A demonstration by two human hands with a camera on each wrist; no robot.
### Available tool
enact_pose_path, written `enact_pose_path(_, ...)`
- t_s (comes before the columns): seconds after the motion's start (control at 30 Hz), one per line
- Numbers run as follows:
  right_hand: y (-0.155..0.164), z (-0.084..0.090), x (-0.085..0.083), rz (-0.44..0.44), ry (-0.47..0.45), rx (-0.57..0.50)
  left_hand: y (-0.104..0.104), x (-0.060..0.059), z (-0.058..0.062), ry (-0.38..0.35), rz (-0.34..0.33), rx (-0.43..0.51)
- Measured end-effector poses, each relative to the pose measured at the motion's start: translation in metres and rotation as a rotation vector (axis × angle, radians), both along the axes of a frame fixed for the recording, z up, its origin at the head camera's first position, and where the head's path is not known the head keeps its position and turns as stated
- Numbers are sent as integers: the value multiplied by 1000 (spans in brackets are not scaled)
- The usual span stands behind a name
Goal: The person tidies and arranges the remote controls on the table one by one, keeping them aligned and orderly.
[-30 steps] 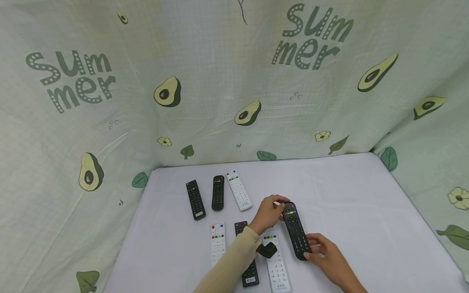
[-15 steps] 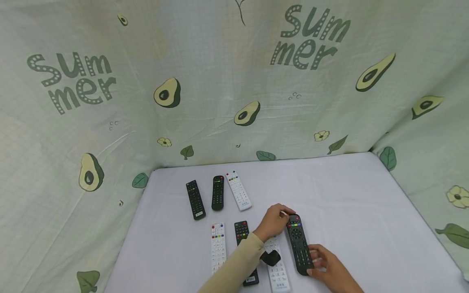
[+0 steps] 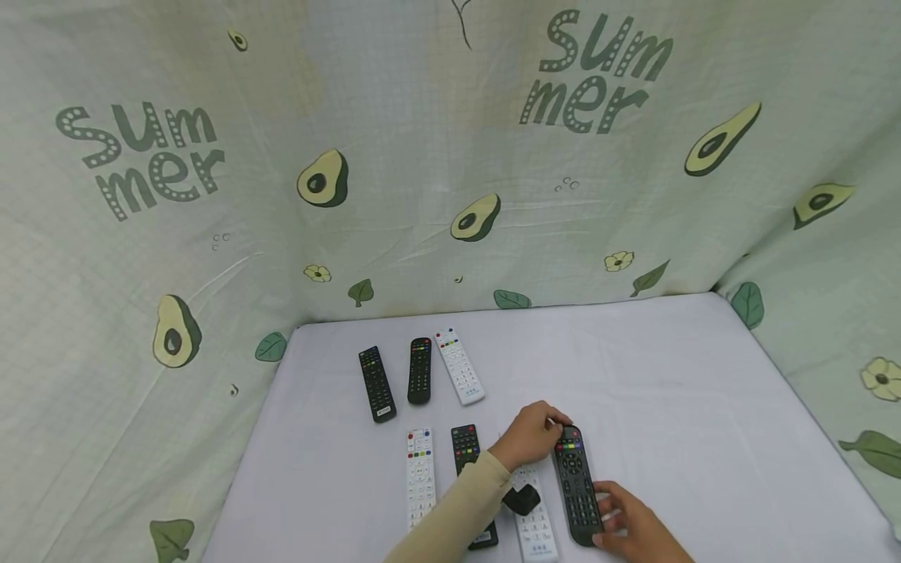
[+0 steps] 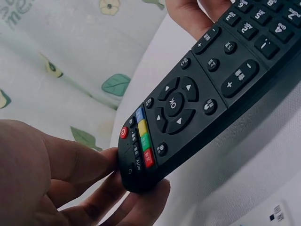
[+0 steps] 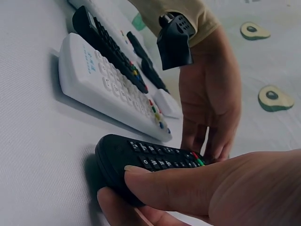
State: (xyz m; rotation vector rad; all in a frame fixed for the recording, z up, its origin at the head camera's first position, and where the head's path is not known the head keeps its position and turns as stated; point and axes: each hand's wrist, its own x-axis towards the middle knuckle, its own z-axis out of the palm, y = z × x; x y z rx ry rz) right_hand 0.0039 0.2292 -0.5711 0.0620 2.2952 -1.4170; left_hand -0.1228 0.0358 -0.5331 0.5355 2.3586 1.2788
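A black remote control with coloured buttons near its top lies between both hands, at the right end of the front row. My left hand pinches its top end; in the left wrist view the fingertips meet that end. My right hand holds the lower end, with the thumb on the button face in the right wrist view. Right beside it lies a white remote, partly hidden by the left wrist. Whether the held remote touches the table cannot be told.
Left of the hands lie another black remote, partly under the left sleeve, and a white remote. Behind them are two black remotes, one slanted and one straighter, plus a white one. A printed curtain borders the white table.
Both hands have brought the black remote toward the table's front edge and slightly right, more slowly in the last half second. The other remotes have stayed put.
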Motion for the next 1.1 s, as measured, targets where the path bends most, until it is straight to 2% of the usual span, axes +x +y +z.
enact_pose_path(0.3,-9,5,1,-41,-89,145,0,6,4,-22,-24,-75)
enact_pose_path(0.4,-9,6,3,-33,-92,145,1,8,5,-10,-45,-106)
enact_pose_path(0.57,-6,8,4,25,-56,84,2,10,5,15,-76,-149)
enact_pose_path(0.7,-6,14,3,25,-37,131,1,11,4,15,-86,-163)
enact_pose_path(0.87,-11,27,-8,7,-39,312,-3,10,5,40,-74,-133)
enact_pose_path(0.93,-12,35,-15,23,0,372,-5,8,7,54,-61,-117)
enact_pose_path(1.1,-17,55,-36,29,126,400,-14,4,13,70,-20,-81)
